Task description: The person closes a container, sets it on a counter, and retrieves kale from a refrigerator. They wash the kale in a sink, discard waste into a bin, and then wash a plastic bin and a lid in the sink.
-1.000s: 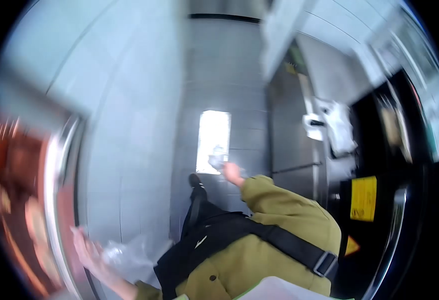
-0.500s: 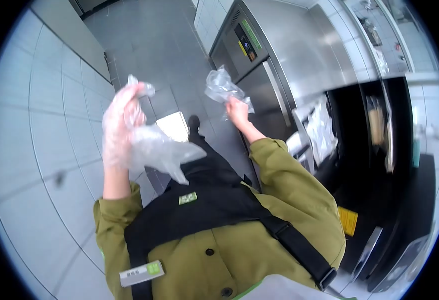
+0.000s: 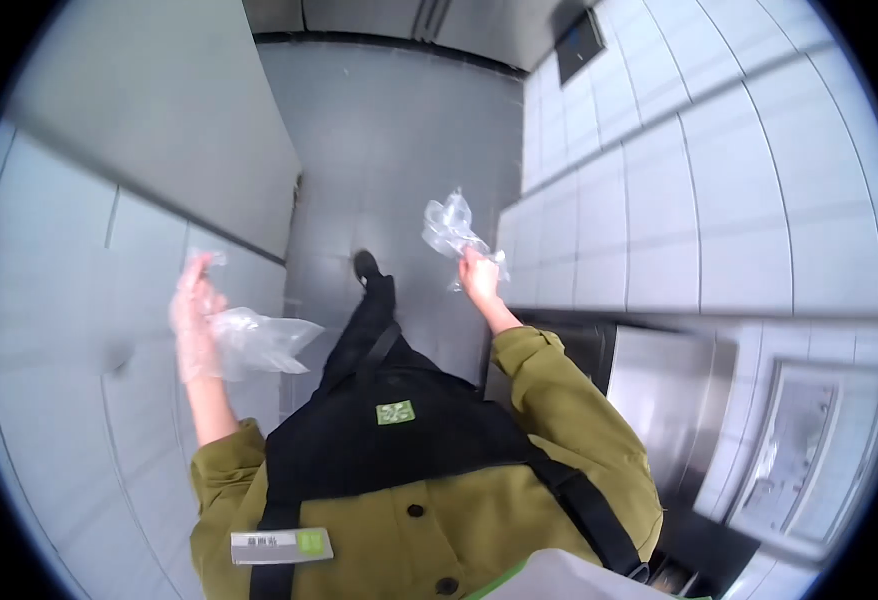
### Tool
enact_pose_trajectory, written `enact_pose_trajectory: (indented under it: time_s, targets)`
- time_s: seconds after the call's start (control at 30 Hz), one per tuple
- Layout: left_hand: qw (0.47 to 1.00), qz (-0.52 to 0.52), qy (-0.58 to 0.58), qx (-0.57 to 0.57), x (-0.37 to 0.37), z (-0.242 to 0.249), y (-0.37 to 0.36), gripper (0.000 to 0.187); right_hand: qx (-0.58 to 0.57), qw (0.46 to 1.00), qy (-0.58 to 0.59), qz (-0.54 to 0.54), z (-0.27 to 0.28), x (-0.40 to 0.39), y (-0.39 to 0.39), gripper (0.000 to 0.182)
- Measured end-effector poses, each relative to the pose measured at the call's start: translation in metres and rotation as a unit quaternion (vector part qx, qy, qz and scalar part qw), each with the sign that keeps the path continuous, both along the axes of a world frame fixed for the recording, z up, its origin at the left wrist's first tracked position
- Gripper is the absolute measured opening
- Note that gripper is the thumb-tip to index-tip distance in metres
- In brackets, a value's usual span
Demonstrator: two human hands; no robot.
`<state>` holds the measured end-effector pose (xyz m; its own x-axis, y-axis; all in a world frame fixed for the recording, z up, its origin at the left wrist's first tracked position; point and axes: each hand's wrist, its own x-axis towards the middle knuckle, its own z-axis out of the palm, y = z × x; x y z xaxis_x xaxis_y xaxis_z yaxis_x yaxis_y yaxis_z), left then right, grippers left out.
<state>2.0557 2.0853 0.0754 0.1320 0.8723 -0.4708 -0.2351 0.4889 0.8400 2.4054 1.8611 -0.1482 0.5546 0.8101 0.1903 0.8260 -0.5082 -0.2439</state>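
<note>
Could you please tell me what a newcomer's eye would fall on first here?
Probably the crumpled clear plastic in the right hand, pale against the grey floor near the middle. Next, the left hand, in front of the tiled wall at the left, wears what looks like a clear glove, with loose clear film beside it. Lower down, a green patch stands out on the black apron.

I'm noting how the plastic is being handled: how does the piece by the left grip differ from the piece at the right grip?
The left plastic spreads sideways from the left grip; the right plastic is bunched up and pokes out of the closed right grip. The left plastic looks cloudier, the right plastic glossier. Both are thin and see-through.
</note>
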Motion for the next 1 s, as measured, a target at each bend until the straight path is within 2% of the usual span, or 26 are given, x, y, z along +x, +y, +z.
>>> enact_pose_trajectory:
  time_s: [0.07, 0.13, 0.2, 0.27, 0.37, 0.43, 0.47, 0.5, 0.53, 0.6, 0.63, 0.67, 0.77, 0.8, 0.87, 0.93, 1.0]
  targets:
    - [1.000, -0.018, -0.008, 0.009, 0.052, -0.006, 0.061, 0.026, 0.012, 1.000, 0.006, 0.006, -0.012, 0.041, 0.054, 0.022]
    - [0.995, -0.052, -0.049, 0.063, 0.123, 0.006, 0.111, 0.024, -0.053, 0.998, 0.016, -0.037, -0.012, 0.080, 0.099, 0.019]
    - [0.982, -0.156, -0.105, -0.012, 0.193, 0.033, 0.169, 0.023, -0.052, 0.996, -0.012, -0.076, -0.017, 0.130, 0.150, 0.013]
    - [0.972, -0.203, -0.118, -0.016, 0.278, 0.042, 0.240, 0.022, -0.062, 0.989, -0.012, -0.136, -0.030, 0.185, 0.202, 0.012]
    - [0.954, -0.245, -0.175, -0.012, 0.371, 0.050, 0.354, 0.017, -0.085, 0.983, 0.000, -0.162, -0.055, 0.262, 0.275, 0.016]
    - [0.952, -0.216, -0.218, -0.011, 0.418, 0.047, 0.434, 0.015, -0.121, 0.974, 0.041, -0.185, -0.050, 0.309, 0.347, 0.016]
    - [0.952, -0.180, -0.248, 0.001, 0.434, 0.044, 0.476, 0.016, -0.079, 0.988, 0.049, -0.126, -0.030, 0.326, 0.395, 0.017]
    - [0.957, -0.146, -0.249, 0.032, 0.446, 0.046, 0.518, 0.015, -0.073, 0.995, 0.005, -0.062, -0.036, 0.348, 0.434, 0.016]
    - [0.960, -0.094, -0.262, 0.030, 0.457, 0.047, 0.567, 0.015, -0.050, 0.998, -0.049, 0.002, -0.040, 0.378, 0.504, 0.016]
    - [0.963, 0.001, -0.271, 0.001, 0.454, 0.048, 0.642, 0.015, -0.063, 0.994, 0.000, 0.090, -0.031, 0.400, 0.646, 0.013]
    - [0.970, 0.067, -0.232, 0.031, 0.447, 0.061, 0.672, 0.014, -0.069, 0.987, 0.024, 0.143, -0.021, 0.396, 0.718, 0.011]
    - [0.960, 0.119, -0.246, 0.065, 0.437, 0.072, 0.696, 0.013, -0.051, 0.970, 0.025, 0.237, -0.019, 0.391, 0.791, 0.010]
    - [0.902, 0.334, -0.269, 0.045, 0.365, 0.078, 0.779, 0.011, 0.067, 0.896, 0.015, 0.438, 0.004, 0.313, 0.988, 0.007]
    - [0.869, 0.359, -0.299, 0.160, 0.341, 0.060, 0.806, 0.013, 0.072, 0.864, 0.012, 0.498, 0.006, 0.287, 1.053, 0.006]
    - [0.826, 0.449, -0.303, 0.155, 0.295, 0.052, 0.855, 0.013, 0.061, 0.828, 0.004, 0.557, 0.015, 0.234, 1.159, 0.007]
    - [0.806, 0.520, -0.240, 0.150, 0.244, 0.035, 0.920, 0.015, 0.083, 0.804, 0.021, 0.588, 0.028, 0.167, 1.260, 0.007]
    - [0.800, 0.538, -0.225, 0.140, 0.201, 0.019, 0.991, 0.016, 0.082, 0.795, 0.057, 0.599, 0.035, 0.125, 1.333, 0.007]
